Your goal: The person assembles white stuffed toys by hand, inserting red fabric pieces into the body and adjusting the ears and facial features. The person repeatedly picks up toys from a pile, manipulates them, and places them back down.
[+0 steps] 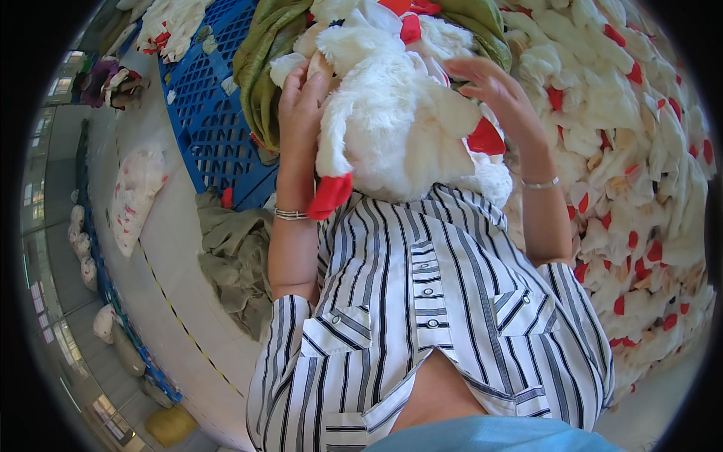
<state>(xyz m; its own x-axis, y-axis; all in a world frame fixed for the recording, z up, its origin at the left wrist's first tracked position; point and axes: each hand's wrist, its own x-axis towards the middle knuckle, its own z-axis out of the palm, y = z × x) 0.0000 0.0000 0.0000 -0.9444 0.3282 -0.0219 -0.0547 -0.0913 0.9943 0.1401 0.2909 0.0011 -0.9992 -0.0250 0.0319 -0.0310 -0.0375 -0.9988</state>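
A white furry plush toy skin [384,113] with red tips lies in a heap against my striped shirt. At its left side, my left hand [303,102] has its fingers and thumb closed on a fold of the plush. Below that wrist hangs a limb with a red end [330,197]. My right hand [493,89] is raised at the right edge of the heap, its fingers stretched out and apart, with nothing visible in them. A red patch [486,138] shows on the plush under that hand. The far fingertips of my left hand are partly hidden by the fur.
A large pile of white plush pieces with red tips [633,151] fills the right side. A green woven sack [260,75] lies beyond my left hand, beside a blue plastic pallet [207,113]. Grey-green cloth [241,256] and a filled clear bag [138,197] are on the floor at left.
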